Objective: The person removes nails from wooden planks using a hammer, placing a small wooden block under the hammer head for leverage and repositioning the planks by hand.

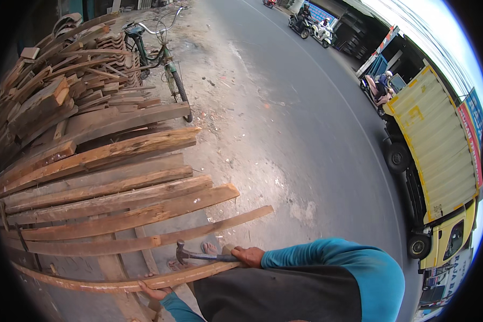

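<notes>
A long, narrow wooden batten (pixel 118 286) lies across in front of me. My left hand (pixel 154 291) grips it near the middle, palm below and fingertips at its upper edge. At the batten's right end, my right hand (pixel 249 256) is closed around the handle of a claw hammer (pixel 209 257). The hammer's metal head points left, just above the batten. A short wood end shows beside my right fingers; whether that hand also holds the batten is hard to make out. Another thin plank (pixel 161 240) lies just beyond the hammer.
Several long planks (pixel 129 213) lie side by side at the left, with a heap of wood offcuts (pixel 53 102) behind. A green bicycle (pixel 169 70) stands by the heap. Along the right runs a road (pixel 327 123) with a yellow truck (pixel 434 145) and motorbikes (pixel 322 33). My feet (pixel 209 248) show below the planks.
</notes>
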A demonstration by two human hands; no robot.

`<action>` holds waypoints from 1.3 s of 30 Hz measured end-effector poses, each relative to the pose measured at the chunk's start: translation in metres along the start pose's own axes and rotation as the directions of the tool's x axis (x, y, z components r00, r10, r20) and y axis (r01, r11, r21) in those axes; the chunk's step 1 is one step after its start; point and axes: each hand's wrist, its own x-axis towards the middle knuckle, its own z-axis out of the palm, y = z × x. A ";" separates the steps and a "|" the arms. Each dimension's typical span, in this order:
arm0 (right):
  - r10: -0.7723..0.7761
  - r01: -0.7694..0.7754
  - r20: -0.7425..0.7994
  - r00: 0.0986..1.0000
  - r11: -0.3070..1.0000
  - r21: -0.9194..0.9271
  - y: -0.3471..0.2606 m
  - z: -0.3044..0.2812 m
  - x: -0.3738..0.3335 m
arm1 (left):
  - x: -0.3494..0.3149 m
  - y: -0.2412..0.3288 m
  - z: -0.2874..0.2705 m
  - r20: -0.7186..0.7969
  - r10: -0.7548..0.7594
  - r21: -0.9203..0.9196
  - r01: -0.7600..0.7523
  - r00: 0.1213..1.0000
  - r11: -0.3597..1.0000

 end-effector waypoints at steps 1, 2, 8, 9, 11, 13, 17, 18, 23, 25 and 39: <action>-0.006 0.006 0.003 1.000 1.000 -0.007 0.000 -0.001 -0.001 | 0.000 -0.002 -0.002 0.016 0.013 0.005 -0.013 1.000 1.000; -0.012 0.012 0.009 1.000 1.000 -0.006 -0.001 -0.003 -0.002 | 0.001 -0.002 -0.004 0.011 0.025 -0.001 -0.025 1.000 1.000; -0.112 0.107 -0.071 0.991 0.991 -0.076 0.016 0.000 0.009 | 0.000 -0.002 -0.012 -0.046 0.029 0.053 -0.026 0.999 0.998; -0.128 0.120 -0.083 0.988 0.988 -0.094 0.021 -0.001 0.010 | -0.005 -0.002 -0.003 -0.044 0.016 0.058 -0.013 0.999 0.998; -0.150 0.139 -0.097 0.984 0.984 -0.112 0.025 -0.005 0.007 | -0.013 -0.002 0.012 -0.039 0.014 0.060 -0.011 0.999 0.998; -0.171 0.147 -0.127 0.977 0.972 -0.181 0.011 -0.023 -0.004 | -0.019 0.001 0.012 -0.062 0.012 0.084 -0.007 0.998 0.996; -0.267 0.257 -0.045 0.963 0.954 -0.154 0.028 -0.007 -0.019 | -0.041 0.019 -0.006 -0.360 0.002 0.372 0.142 0.933 0.917; -0.310 0.301 -0.052 0.949 0.943 -0.141 0.030 -0.004 -0.027 | -0.049 0.023 -0.006 -0.363 0.012 0.375 0.134 0.932 0.917; -0.245 0.256 0.096 0.965 0.958 -0.130 0.041 0.009 -0.058 | -0.083 0.029 -0.059 -0.402 0.110 0.627 0.186 0.909 0.756; -0.200 0.227 0.155 0.967 0.958 -0.178 0.051 0.015 -0.056 | -0.092 0.035 -0.051 -0.555 0.063 0.654 0.388 0.829 0.649; -0.378 0.210 0.162 0.912 0.767 0.607 -0.096 0.046 -0.131 | -0.142 -0.013 -0.154 -0.293 0.052 0.481 0.100 0.955 0.871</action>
